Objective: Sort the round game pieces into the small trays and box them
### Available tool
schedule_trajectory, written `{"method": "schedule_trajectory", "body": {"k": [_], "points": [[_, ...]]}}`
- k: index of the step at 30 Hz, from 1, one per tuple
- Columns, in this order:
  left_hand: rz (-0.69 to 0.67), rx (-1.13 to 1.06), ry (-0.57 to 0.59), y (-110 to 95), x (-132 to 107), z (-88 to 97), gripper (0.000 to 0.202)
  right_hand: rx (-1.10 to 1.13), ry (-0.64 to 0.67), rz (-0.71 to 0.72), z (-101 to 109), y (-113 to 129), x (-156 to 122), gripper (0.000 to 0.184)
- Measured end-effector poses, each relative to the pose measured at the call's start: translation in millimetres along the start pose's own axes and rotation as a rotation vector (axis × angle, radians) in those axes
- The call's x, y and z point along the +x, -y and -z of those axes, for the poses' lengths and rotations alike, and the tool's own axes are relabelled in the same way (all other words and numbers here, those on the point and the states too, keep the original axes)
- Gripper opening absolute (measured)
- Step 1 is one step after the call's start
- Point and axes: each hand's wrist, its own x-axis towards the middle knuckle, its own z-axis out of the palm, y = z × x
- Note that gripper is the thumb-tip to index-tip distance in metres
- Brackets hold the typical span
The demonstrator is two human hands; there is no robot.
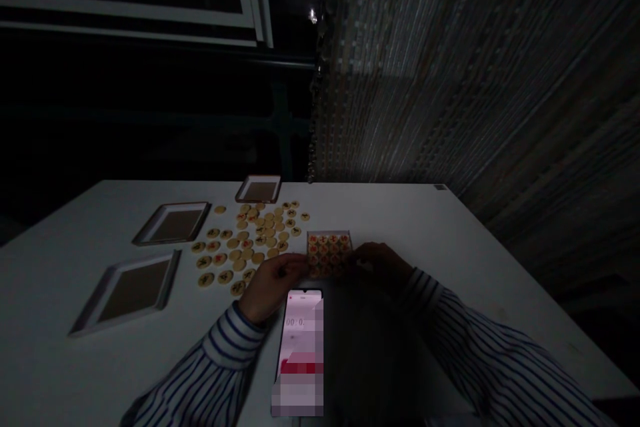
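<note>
A small square box (329, 248) filled with round wooden game discs sits on the white table (75, 260). My left hand (273, 287) rests at the box's left side, fingers curled toward it. At the box's right side is my right hand (381, 260), dim and curled. Both hands touch or nearly touch the box; what the fingers pinch is too dark to make out. Several loose discs (245, 240) with red or black marks lie spread to the left of the box.
A lit phone (300, 347) lies on the table just in front of the hands. Three shallow square trays or lids lie at left and back: (131, 290), (173, 222), (259, 189). A woven curtain (450, 67) hangs behind the table at right.
</note>
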Motion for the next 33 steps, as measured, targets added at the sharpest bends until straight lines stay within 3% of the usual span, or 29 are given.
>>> {"method": "schedule_trajectory", "body": {"k": [16,22,26,28,33], "points": [[-0.006,0.163,-0.088,-6.3,-9.1,19.1,0.028,-0.089,0.119,-0.083,-3.5,-0.4,-1.7,0.02],[-0.019,0.242,-0.144,2.0,-13.3,44.6,0.034,-0.095,0.088,-0.078,1.1,-0.6,-2.8,0.024],[-0.062,0.465,-0.248,14.7,-18.2,72.8,0.034,-0.127,0.022,-0.032,8.9,2.8,-0.3,0.025],[-0.121,0.634,-0.237,20.5,-20.1,81.7,0.034,-0.149,-0.002,-0.001,11.0,10.3,5.3,0.023],[-0.257,0.955,-0.128,30.0,-15.1,75.6,0.03,-0.223,0.003,0.097,2.7,37.6,27.3,0.023]]}}
